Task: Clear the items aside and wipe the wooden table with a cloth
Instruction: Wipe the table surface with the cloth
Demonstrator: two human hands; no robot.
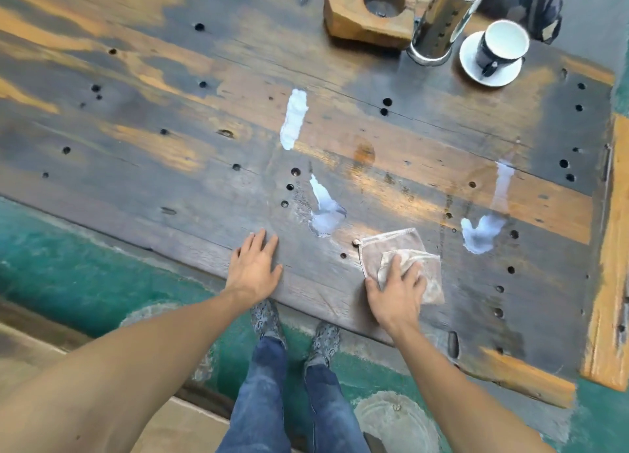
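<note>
The dark wooden table (170, 166) has many drilled holes and fills most of the head view. My right hand (396, 292) presses flat on a folded beige cloth (430, 279) near the table's front edge. My left hand (255, 265) rests flat on the bare wood to the left, fingers apart, holding nothing. Shiny wet patches (326, 211) lie just beyond both hands, one more wet streak (483, 234) sits right of the cloth, and a third patch (293, 119) lies farther back.
At the far right back stand a wooden block with a round hole (357, 20), a perforated steel cylinder (439, 23) and a dark cup on a white saucer (490, 57). Green floor (68, 269) lies below the table's edge, where my jeans and shoes show.
</note>
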